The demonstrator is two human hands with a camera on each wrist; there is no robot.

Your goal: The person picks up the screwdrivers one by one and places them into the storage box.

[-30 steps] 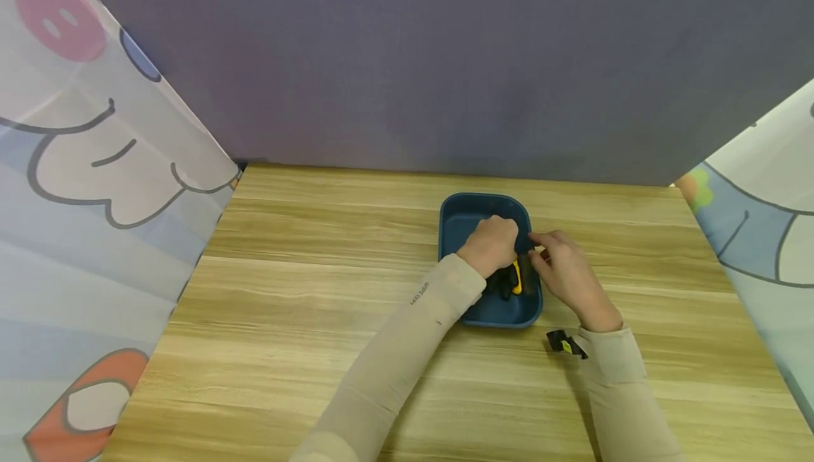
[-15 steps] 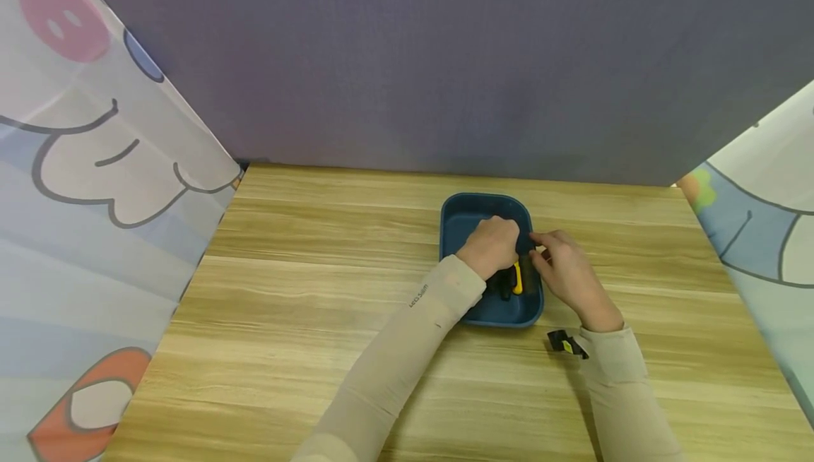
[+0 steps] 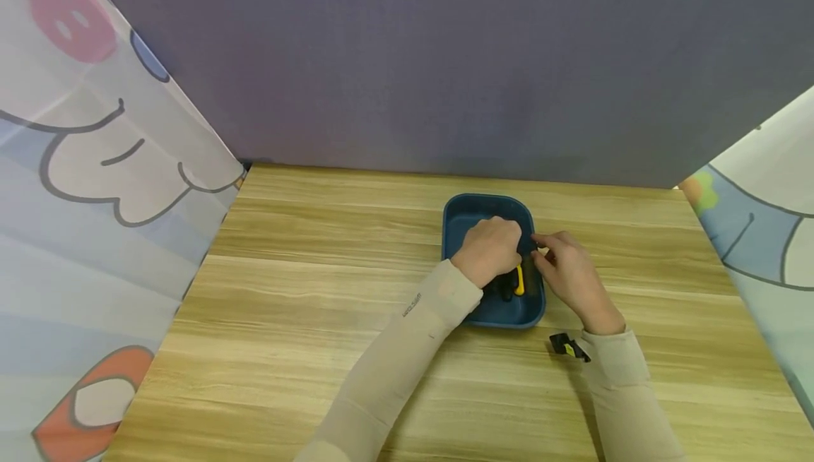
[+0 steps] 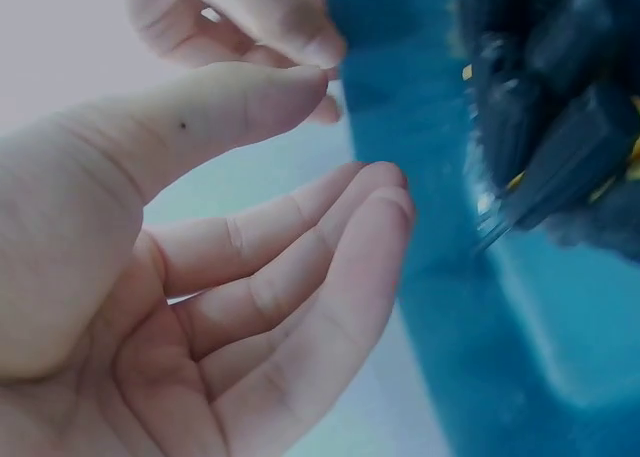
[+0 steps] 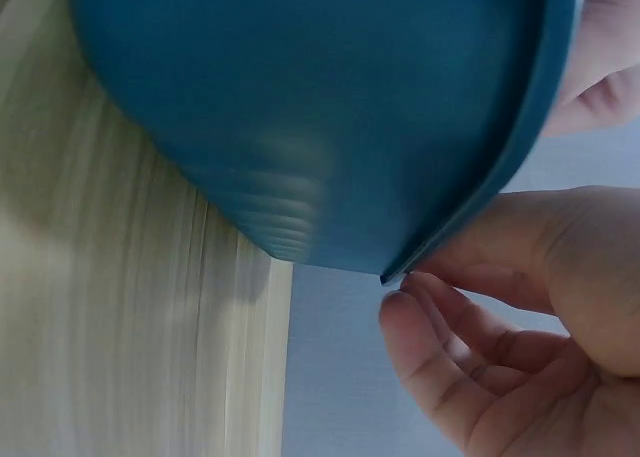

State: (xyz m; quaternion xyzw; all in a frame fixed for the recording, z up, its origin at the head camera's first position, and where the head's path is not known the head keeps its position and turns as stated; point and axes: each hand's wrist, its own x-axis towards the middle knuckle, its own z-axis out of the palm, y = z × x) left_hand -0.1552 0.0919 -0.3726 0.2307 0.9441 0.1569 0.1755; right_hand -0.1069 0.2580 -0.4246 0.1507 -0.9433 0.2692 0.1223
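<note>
A deep blue bin [image 3: 461,232] stands on the table, holding black items [image 4: 570,117] and a yellow strip [image 3: 519,282]. One black item in the left wrist view has a thin pointed tip, and the heap is partly cut off by the frame. Over the bin is my left hand [image 3: 490,253]; in the left wrist view its thumb and loosely bent fingers stand apart, holding nothing. My right hand [image 3: 572,275] is at the bin's right side, fingertips right at the rim. The right wrist view shows that hand [image 5: 520,317] at the rim's corner, its thumb tip hidden behind the lip.
The light wood table [image 3: 305,292] extends to both sides of the bin. A grey panel [image 3: 407,66] rises along the back edge, with cartoon-printed cloths [image 3: 95,165] at the sides. A small black object with a yellow patch [image 3: 568,347] is beside the right cuff.
</note>
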